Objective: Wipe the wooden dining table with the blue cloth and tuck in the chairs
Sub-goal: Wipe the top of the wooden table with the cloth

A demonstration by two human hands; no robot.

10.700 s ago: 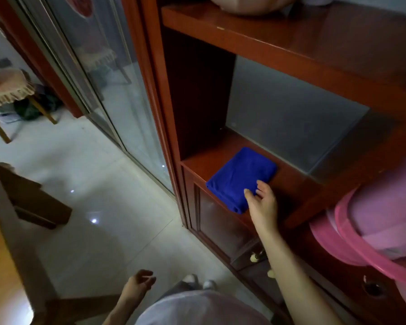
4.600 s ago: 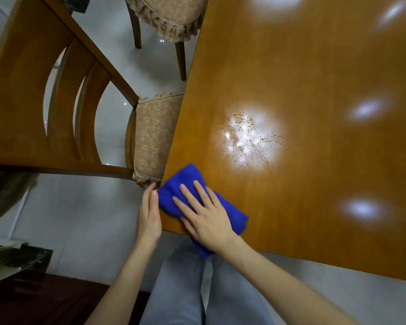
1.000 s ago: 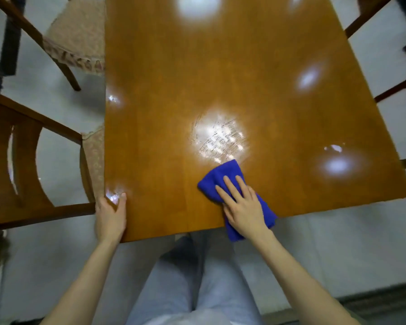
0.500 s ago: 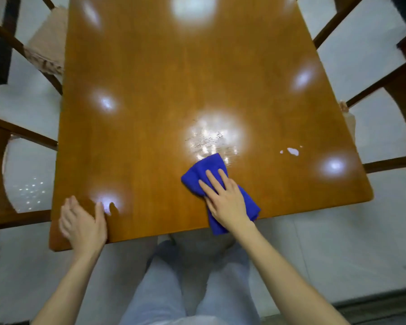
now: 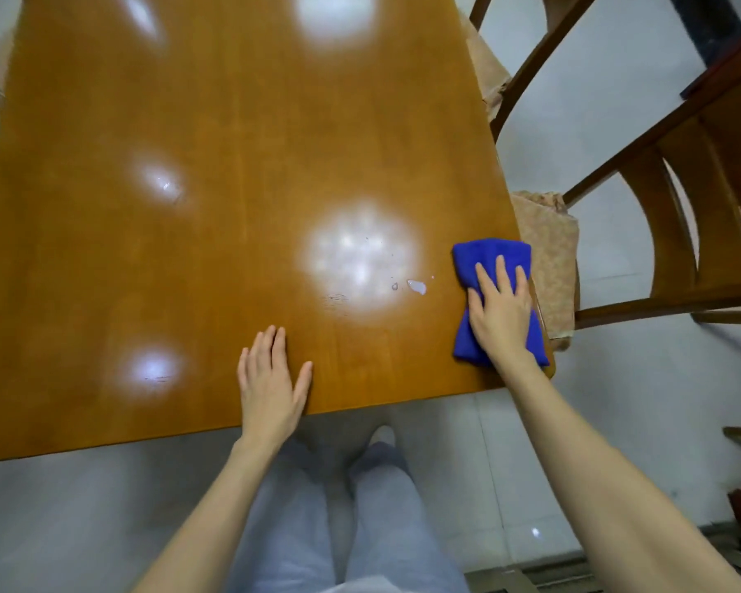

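My right hand [image 5: 500, 312] presses the blue cloth [image 5: 495, 267] flat at the table's [image 5: 189, 229] near right corner, fingers spread, gripping nothing; my left hand [image 5: 270, 380] lies open on the near edge, likely bracing.

Home dining room, wooden dining table [image 5: 232, 164], cushioned chairs [image 5: 676, 233], tiled floor [image 5: 617, 400]

no readable text, no labels, no numbers

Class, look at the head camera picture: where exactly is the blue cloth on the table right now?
The folded blue cloth lies at the near right corner of the glossy wooden dining table, pressed flat under the right hand, beside the cushioned wooden chair.
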